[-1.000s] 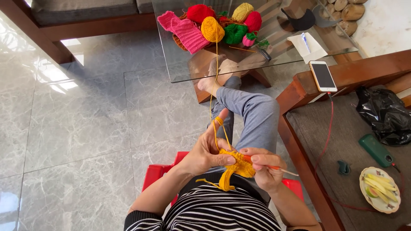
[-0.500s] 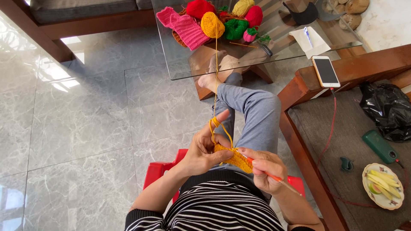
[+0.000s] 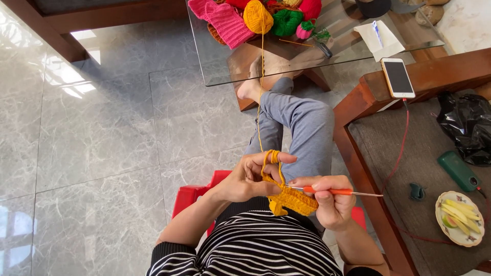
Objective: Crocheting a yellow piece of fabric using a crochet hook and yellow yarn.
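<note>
Seated over a grey tile floor, crocheting: right hand (image 3: pixel 330 202) pinched shut on an orange-handled hook (image 3: pixel 335 192), long axis near level, metal shank toward the right, working end w/ the yellow piece (image 3: pixel 292 198). Piece held betw. both hands, just left of the right; left hand (image 3: pixel 253 176) closed on its edge, yarn (image 3: pixel 262 102) looped over a finger, running up to the yellow ball (image 3: pixel 257 16) on the glass table (image 3: pixel 215 56).

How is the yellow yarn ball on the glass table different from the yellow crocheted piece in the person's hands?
The yellow yarn ball is round and wound; the crocheted piece is flat, worked fabric. The ball rests on the glass table untouched; the piece is pinched between the left hand and the right hand. Both share one colour, and a strand joins them.
</note>
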